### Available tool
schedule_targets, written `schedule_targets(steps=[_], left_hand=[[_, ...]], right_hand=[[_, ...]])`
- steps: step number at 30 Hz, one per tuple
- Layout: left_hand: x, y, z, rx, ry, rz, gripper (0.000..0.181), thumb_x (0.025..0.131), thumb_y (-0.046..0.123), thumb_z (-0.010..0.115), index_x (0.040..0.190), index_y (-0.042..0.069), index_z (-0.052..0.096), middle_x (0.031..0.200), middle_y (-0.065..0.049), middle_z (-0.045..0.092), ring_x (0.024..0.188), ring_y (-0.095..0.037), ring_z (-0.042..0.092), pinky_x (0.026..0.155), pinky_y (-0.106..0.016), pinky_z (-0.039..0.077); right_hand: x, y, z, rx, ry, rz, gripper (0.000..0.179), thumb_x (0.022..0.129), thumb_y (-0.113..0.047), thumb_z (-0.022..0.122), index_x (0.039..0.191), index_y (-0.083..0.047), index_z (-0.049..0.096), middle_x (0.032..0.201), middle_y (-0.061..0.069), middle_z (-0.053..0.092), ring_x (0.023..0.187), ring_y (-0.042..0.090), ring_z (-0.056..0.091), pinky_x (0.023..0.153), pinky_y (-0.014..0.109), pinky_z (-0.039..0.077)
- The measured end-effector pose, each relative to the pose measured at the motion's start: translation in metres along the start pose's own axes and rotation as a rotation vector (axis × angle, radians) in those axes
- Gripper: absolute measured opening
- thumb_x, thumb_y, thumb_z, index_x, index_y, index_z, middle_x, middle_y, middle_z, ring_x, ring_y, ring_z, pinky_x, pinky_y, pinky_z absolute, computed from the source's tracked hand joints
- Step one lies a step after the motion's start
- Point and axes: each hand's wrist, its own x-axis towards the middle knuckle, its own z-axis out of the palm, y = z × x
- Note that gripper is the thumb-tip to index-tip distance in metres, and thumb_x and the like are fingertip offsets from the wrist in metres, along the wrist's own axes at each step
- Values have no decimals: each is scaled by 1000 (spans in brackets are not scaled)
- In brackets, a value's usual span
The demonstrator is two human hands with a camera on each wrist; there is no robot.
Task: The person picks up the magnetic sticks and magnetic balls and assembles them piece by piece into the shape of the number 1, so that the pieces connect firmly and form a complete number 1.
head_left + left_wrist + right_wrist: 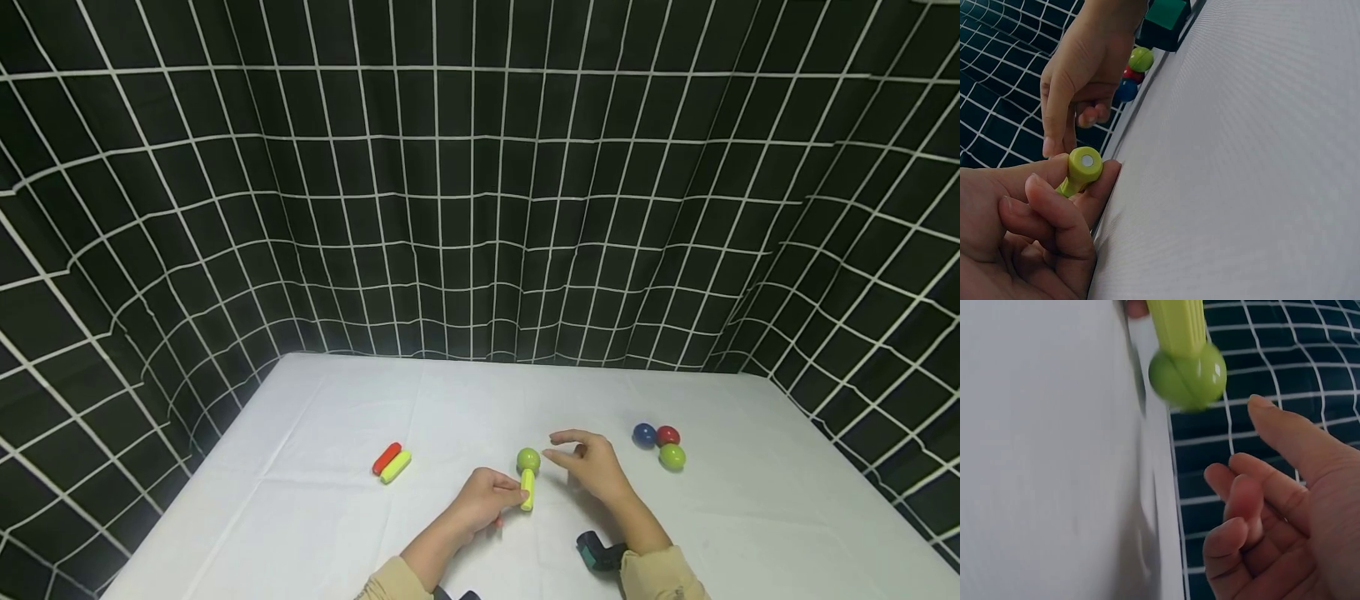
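My left hand (483, 500) pinches a yellow-green ridged stick (527, 483) between thumb and fingers. In the left wrist view, a pale round disc shows in the stick's near end (1087, 160). A glossy green ball (528, 459) sits against the stick's far end, and in the right wrist view the ball (1187, 376) touches it. Just right of the ball, my right hand (592, 468) hovers with thumb and fingers spread apart. Nothing lies between those fingers, and a gap separates them from the ball.
On the left of the white table (315, 517) lie a red stick (387, 458) and a yellow-green stick (396, 467), side by side. Toward the right are a blue ball (644, 435), a red ball (667, 436) and a green ball (672, 457). A gridded dark curtain (495, 208) stands behind.
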Motion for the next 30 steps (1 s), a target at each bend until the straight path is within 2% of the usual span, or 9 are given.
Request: schedule_targets(steps=[5,12,17,21,26,30], left_hand=[[0,-2,2,0,7,-3,24,82,20,68,94,0,68,77,-5,72,40,-2,38,37,-11,32],[-1,-2,2,4,3,1,24,82,20,68,94,0,68,78,-5,72,40,-1,38,37,-11,32],[-1,-1,1,2,1,10,24,82,20,68,94,0,68,78,-4,71,41,-1,38,37,-11,33],[0,-2,1,3,-1,9,24,82,21,68,94,0,69,78,-3,70,41,-1,38,37,-11,33],[-1,-2,1,-2,-3,3,24,82,21,68,94,0,69,79,-3,70,42,-1,39,38,-11,34],[-1,-2,1,-3,-1,7,24,82,21,68,94,0,69,79,-3,70,42,-1,39,38,-11,34]], right_hand=[[0,8,-17,-28,47,37,36,78,-23,75,109,-5,67,51,1,49,42,8,40,38,21,36],[-2,20,-42,-16,116,103,39,79,-23,74,112,-4,65,53,4,53,43,8,43,41,22,38],[-1,27,-54,-25,141,125,42,80,-27,73,114,-4,64,56,1,53,49,7,46,45,22,39],[-4,29,-64,-66,168,141,45,81,-32,72,114,-3,64,62,2,54,54,8,50,53,22,40],[-6,30,-76,-97,201,156,47,82,-35,70,115,-2,63,79,7,59,59,10,54,59,23,40],[-8,34,-83,-83,222,198,48,82,-36,70,117,-3,62,76,3,59,62,10,56,60,23,40]])
